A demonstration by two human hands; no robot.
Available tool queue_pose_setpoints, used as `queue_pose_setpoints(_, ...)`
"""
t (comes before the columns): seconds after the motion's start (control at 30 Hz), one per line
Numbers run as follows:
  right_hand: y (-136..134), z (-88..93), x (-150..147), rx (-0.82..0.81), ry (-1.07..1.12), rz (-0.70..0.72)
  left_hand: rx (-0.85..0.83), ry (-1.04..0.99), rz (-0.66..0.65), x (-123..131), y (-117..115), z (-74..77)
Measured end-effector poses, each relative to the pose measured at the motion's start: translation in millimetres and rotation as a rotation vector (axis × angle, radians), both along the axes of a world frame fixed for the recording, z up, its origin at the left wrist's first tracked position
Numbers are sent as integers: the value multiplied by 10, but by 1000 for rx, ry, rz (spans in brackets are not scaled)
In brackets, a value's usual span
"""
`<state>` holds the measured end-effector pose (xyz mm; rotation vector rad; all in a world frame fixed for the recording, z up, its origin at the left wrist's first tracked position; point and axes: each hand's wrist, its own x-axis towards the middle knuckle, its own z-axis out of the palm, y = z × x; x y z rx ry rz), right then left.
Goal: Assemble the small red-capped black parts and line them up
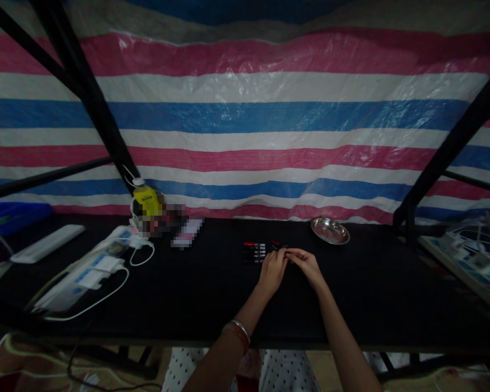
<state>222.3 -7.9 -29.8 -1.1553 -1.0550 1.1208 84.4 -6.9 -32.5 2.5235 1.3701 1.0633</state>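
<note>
Left hand (pixel 273 270) and right hand (pixel 306 265) together pinch a marker (pixel 284 250) beside the marker row (pixel 254 252), mid counter (pixel 212 294). Probably cap work; needs steady grip.

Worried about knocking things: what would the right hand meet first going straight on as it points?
The right hand points left-forward: first the left hand, seemingly touching it; behind that, the markers.

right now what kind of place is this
Probably a makeshift work stall: a red, white and blue striped plastic tarpaulin hangs behind a black-covered table, framed by black metal poles.
</note>
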Motion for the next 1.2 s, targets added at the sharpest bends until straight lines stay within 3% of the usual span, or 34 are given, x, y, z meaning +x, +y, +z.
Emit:
queue_pose_setpoints(0.4, 3, -1, -25, -24, -9, 43, -91, 126, -38, -44, -12, 80)
queue_pose_setpoints(0.6, 75, -93, 33, -21, -3, -103, -78, 132, 131, -405, -21, 316)
queue_pose_setpoints(0.7, 113, -145, 57, -35, -22, -130, -70, 148, 106, -649, 8, 391)
queue_pose_setpoints(0.9, 138, -207, -108, 86, -30, -244, -137, 244, 24, -836, -37, 271)
queue_pose_setpoints(1.0, 113, -201, -244, 227, -234, -371, -144, 230, -37, -776, -93, 200)
queue_pose_setpoints(1.1, 74, -138, -389, 374, -470, -466, -179, 136, -94, -705, -102, 156)
queue_pose_setpoints(1.2, 34, -37, -558, 503, -533, -443, -211, -62, -89, -674, -60, 112)
